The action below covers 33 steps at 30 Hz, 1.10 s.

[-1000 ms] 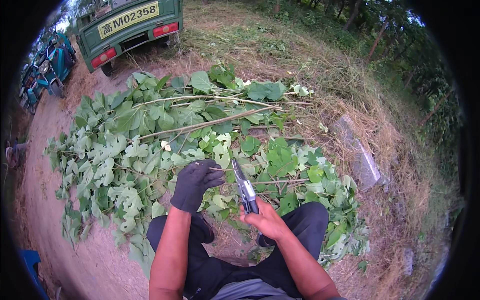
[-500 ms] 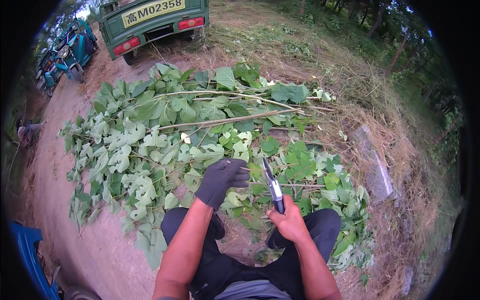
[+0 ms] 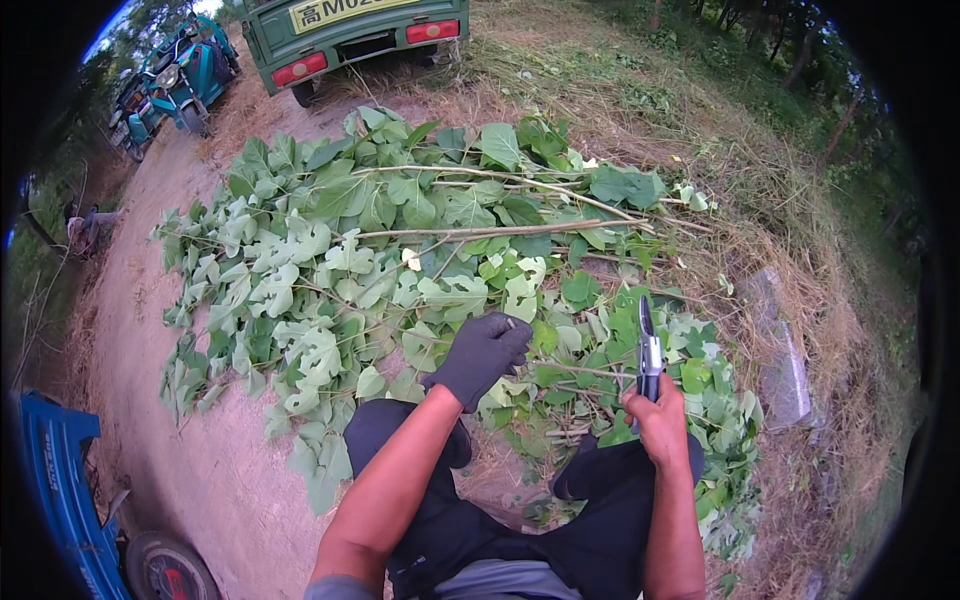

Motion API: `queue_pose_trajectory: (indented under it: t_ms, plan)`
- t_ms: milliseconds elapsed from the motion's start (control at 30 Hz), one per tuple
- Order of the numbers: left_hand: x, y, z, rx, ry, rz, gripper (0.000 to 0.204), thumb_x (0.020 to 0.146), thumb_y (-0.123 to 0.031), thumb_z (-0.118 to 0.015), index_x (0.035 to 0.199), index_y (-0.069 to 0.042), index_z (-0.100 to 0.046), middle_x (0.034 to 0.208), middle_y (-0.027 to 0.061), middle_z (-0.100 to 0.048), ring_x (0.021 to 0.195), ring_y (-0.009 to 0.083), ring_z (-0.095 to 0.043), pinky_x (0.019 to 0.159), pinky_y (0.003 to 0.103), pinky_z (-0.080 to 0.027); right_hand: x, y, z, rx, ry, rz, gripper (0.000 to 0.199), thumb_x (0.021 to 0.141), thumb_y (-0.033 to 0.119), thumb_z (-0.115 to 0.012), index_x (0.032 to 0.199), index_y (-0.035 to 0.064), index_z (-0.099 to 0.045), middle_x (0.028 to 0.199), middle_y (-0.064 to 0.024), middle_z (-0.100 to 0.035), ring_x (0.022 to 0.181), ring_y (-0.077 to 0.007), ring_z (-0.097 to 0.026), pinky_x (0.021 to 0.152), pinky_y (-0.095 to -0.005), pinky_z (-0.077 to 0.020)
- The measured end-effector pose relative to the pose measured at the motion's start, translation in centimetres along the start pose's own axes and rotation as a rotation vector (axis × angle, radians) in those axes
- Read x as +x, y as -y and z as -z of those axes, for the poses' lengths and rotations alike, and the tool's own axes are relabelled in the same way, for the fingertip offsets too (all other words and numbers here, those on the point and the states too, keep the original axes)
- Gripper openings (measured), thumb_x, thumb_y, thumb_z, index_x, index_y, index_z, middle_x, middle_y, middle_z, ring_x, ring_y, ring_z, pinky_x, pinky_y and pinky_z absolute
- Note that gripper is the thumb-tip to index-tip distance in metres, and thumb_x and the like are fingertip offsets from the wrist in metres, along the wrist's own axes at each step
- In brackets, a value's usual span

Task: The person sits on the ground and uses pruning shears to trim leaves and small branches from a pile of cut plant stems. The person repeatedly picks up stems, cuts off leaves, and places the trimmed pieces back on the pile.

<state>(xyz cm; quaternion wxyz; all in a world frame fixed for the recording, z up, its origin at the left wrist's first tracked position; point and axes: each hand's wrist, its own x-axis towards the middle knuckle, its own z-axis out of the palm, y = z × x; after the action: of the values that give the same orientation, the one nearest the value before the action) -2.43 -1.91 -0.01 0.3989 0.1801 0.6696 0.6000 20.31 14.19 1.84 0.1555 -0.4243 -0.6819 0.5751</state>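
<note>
Shears (image 3: pixel 650 352) sit firmly gripped in the right hand (image 3: pixel 660 418), toward the right edge of the leaf pile (image 3: pixel 318 352); the left hand (image 3: pixel 483 357) curls around a twig (image 3: pixel 512 322) above the near edge.

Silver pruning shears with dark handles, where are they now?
In the head view, the silver pruning shears with dark handles are right of centre, in the bare right hand, right of the dark gloved left hand.

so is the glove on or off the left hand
On: the glove covers the left hand, and bare forearm shows below it.
</note>
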Motion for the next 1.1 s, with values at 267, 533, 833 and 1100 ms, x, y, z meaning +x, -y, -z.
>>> queue_pose_trajectory:
  t_ms: [267, 533, 833, 1100]
  plan:
    - [2.5, 1.0, -1.8, 0.155, -0.013, -0.115, 0.029, 0.092, -0.017, -0.06, 0.113, 0.003, -0.063, 0.087, 0.0086, -0.067, 0.072, 0.0127, -0.065, 0.064, 0.028, -0.056, 5.2, -0.8, 2.0, -0.011, -0.067, -0.02, 0.017, 0.077, 0.01, -0.057, 0.089, -0.0015, -0.054, 0.073, -0.0067, -0.058, 0.06, -0.013, -0.056, 0.057, -0.0284, -0.0496]
    - [8.3, 9.8, -8.1, 0.164, 0.001, -0.086, 0.047, 0.09, -0.017, -0.061, 0.131, 0.004, -0.052, 0.097, 0.0124, -0.066, 0.08, 0.0192, -0.064, 0.07, 0.033, -0.054, 6.7, -0.9, 1.2, 0.002, -0.12, 0.001, 0.017, 0.077, 0.009, -0.059, 0.089, -0.0021, -0.054, 0.074, -0.0061, -0.058, 0.06, -0.0125, -0.056, 0.057, -0.0274, -0.0471]
    - [9.9, 16.6, -5.4, 0.177, -0.124, 0.21, 0.036, 0.088, -0.03, -0.065, 0.1, 0.003, -0.069, 0.105, 0.0182, -0.068, 0.089, 0.0251, -0.066, 0.082, 0.037, -0.051, 7.2, -0.7, 0.1, -0.011, -0.119, -0.02, 0.021, 0.08, 0.009, -0.065, 0.093, -0.002, -0.053, 0.076, -0.0031, -0.055, 0.064, -0.0095, -0.05, 0.059, -0.0262, -0.0425]
    - [11.2, 19.4, -1.3, -0.3, -0.028, 0.6, 0.019, 0.094, -0.028, -0.059, 0.09, -0.009, -0.055, 0.078, -0.0025, -0.05, 0.063, 0.0105, -0.051, 0.058, 0.03, -0.05, 7.6, -0.4, 0.1, -0.019, -0.145, -0.049, 0.02, 0.08, 0.01, -0.066, 0.092, -0.0025, -0.056, 0.078, -0.0032, -0.057, 0.068, -0.0098, -0.05, 0.063, -0.0261, -0.0426]
